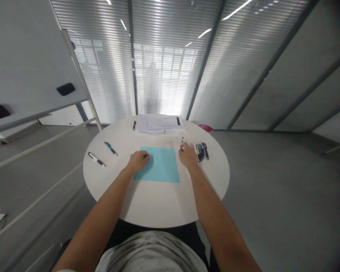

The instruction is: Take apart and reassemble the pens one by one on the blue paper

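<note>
At a round white bench (155, 207), a person's right hand (188, 156) grips a slim pen (182, 143) upright, just beside a tight cluster of pens (201, 151). The left hand (138, 160), curled at a corner of a turquoise paper sheet (161, 166), may hold something dark; that is hard to tell. A stray knuckle could knock the cluster, and loose pens could roll off the rim.

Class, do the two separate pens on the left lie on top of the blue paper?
No, the green-trimmed pen and the silver-and-black pen lie on the white round table, left of the blue paper and apart from it.
</note>
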Tool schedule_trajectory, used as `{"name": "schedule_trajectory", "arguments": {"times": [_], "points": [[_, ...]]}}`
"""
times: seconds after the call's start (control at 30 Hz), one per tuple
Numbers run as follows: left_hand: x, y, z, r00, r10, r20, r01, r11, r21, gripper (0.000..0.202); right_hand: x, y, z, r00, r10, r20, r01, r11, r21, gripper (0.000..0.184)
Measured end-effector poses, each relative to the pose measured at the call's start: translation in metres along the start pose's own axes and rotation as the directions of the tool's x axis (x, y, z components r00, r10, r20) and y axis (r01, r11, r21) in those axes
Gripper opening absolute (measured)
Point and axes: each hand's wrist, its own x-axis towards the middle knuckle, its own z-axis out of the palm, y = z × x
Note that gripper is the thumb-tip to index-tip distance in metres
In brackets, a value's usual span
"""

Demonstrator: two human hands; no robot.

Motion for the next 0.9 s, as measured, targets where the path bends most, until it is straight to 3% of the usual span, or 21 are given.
{"name": "schedule_trajectory", "arguments": {"times": [0.13, 0.3, 0.7, 0.9], "points": [[-0.002, 0.004, -0.001, 1.000, 0.001, 0.016, -0.002, 0.997, 0.075, 0.026, 0.005, 0.009, -0.005, 0.994, 0.064, 0.086, -0.061, 0.997, -0.038, 0.025], [-0.002, 0.004, -0.001, 0.999, -0.025, 0.036, 0.021, 0.994, 0.105, 0.028, 0.010, 0.022, -0.010, 0.974, 0.214, 0.078, -0.212, 0.977, -0.033, 0.034], [-0.003, 0.005, -0.002, 0.999, -0.030, -0.025, 0.027, 0.995, -0.094, 0.019, 0.005, 0.023, -0.012, 0.968, 0.222, 0.115, -0.208, 0.971, -0.117, 0.067], [-0.003, 0.002, 0.000, 0.999, -0.012, -0.053, 0.005, 0.991, -0.131, 0.017, 0.005, 0.024, -0.011, 0.961, 0.241, 0.135, -0.224, 0.966, -0.128, 0.069]]}}
